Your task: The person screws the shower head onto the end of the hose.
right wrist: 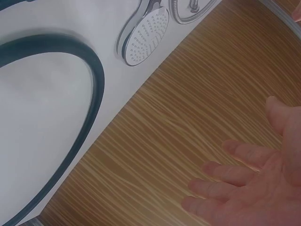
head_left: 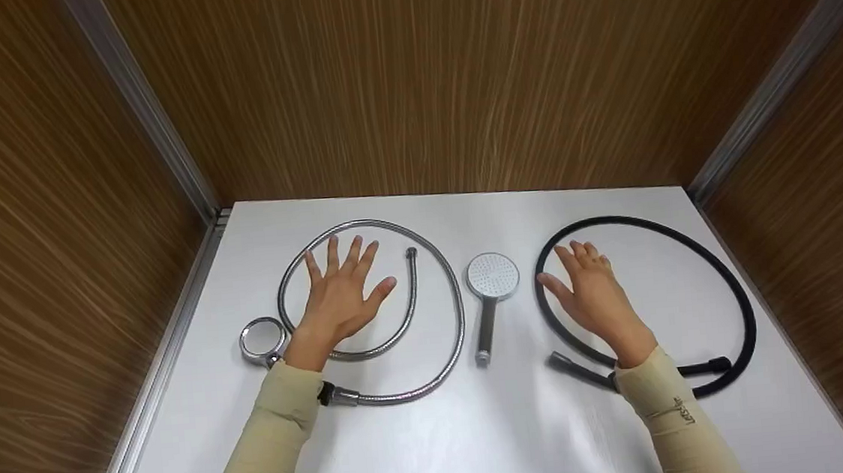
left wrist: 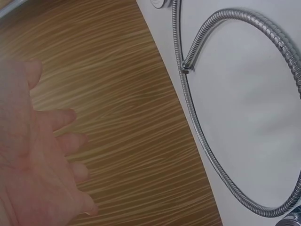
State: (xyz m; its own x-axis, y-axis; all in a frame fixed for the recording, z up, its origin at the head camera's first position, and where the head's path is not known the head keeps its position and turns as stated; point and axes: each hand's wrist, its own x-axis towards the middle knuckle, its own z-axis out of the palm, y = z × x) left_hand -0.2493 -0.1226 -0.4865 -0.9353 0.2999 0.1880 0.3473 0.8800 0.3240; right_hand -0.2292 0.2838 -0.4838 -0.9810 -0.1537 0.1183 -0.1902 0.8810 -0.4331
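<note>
My left hand (head_left: 338,296) hovers with spread fingers over a coiled silver metal shower hose (head_left: 461,316), holding nothing. Beside that wrist lies a round chrome shower head (head_left: 262,338); my forearm hides part of its handle. My right hand (head_left: 597,294), fingers extended, is above the left side of a looped black shower hose (head_left: 748,308), also holding nothing. Between the hands a second shower head (head_left: 493,276) lies face up, with a perforated white face and a grey handle. In the right wrist view the palm (right wrist: 277,188) is bare, as is the left palm (left wrist: 37,165) in the left wrist view.
Everything lies on a white table (head_left: 439,461). Wood-grain panels enclose it at the back (head_left: 409,79), left and right, with metal strips (head_left: 147,100) along the corners. The black hose's two ends cross near the right forearm.
</note>
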